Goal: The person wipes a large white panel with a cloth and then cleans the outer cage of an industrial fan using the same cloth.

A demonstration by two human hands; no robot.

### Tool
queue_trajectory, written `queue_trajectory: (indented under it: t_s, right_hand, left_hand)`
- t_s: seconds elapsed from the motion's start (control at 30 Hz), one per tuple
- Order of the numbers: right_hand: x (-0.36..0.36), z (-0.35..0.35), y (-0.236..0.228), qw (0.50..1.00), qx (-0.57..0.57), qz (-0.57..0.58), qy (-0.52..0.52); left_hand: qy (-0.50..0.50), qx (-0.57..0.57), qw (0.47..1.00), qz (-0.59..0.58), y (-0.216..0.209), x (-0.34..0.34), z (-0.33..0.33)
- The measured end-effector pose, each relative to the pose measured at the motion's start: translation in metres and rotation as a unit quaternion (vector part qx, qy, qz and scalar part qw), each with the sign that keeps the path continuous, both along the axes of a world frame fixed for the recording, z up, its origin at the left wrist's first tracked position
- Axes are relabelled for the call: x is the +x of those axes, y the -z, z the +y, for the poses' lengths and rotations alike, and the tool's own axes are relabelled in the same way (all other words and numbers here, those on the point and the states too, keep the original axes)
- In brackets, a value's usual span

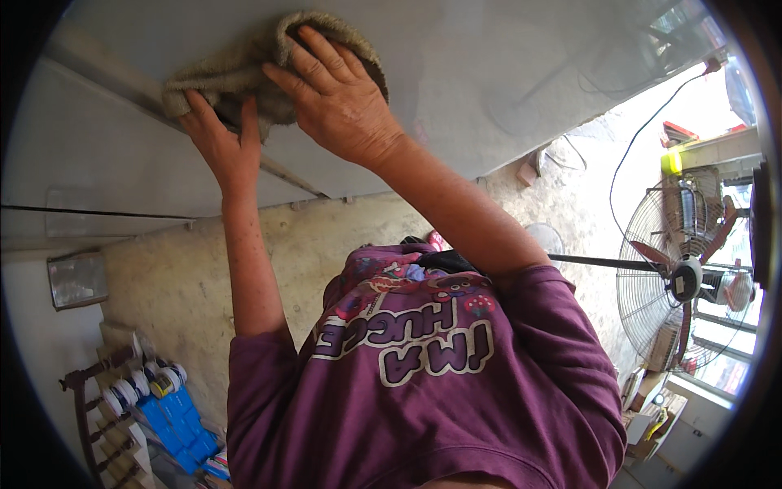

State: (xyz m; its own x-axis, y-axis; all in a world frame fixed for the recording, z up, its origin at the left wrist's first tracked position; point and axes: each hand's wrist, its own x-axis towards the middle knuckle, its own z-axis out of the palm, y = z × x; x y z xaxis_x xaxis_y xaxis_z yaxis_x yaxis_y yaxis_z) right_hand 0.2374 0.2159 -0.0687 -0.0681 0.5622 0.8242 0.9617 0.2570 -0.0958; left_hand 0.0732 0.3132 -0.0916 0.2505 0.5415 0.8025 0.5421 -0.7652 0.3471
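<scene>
A thick, greyish-brown cloth (244,59) lies bunched against a smooth grey panel (472,73) at the top of the view. My right hand (346,106) presses on the cloth from above, its fingers bent over a fold. Lower and to the left, my left hand (221,147) holds the cloth's near edge; its fingertips go under the fabric and its thumb stands apart. Both forearms reach up from purple short sleeves. Beside the left hand, a dark seam (281,169) runs diagonally along the panel.
A large standing fan (686,279) is on the right, with a dark cable (612,183) hanging nearby. Blue boxes (175,428) and white rolls (147,387) sit by a dark wooden railing (85,416) at lower left. A brick-like block (527,174) rests on the worn floor (195,285).
</scene>
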Motion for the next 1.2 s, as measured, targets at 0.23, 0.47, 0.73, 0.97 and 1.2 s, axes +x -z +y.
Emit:
queue_trajectory:
  t_s: [0.23, 0.47, 0.73, 0.97, 1.2]
  right_hand:
    - [-0.016, -0.005, 0.036, 0.997, -0.076, 0.012, -0.006]
    - [-0.021, -0.014, 0.078, 0.991, -0.134, 0.028, 0.004]
    - [-0.024, -0.024, 0.109, 0.985, -0.163, 0.052, 0.017]
    - [-0.024, -0.028, 0.113, 0.986, -0.147, 0.077, 0.034]
    - [-0.015, -0.038, 0.108, 0.983, -0.137, 0.114, 0.051]
  left_hand:
    - [0.006, -0.098, 0.995, -0.027, 0.053, -0.011, -0.004]
    - [0.019, -0.147, 0.988, -0.045, 0.097, -0.011, -0.01]
    - [0.017, -0.21, 0.977, -0.042, 0.136, -0.012, -0.013]
    - [0.021, -0.229, 0.971, -0.057, 0.136, -0.002, -0.021]
    - [0.042, -0.267, 0.959, -0.089, 0.129, 0.02, -0.039]
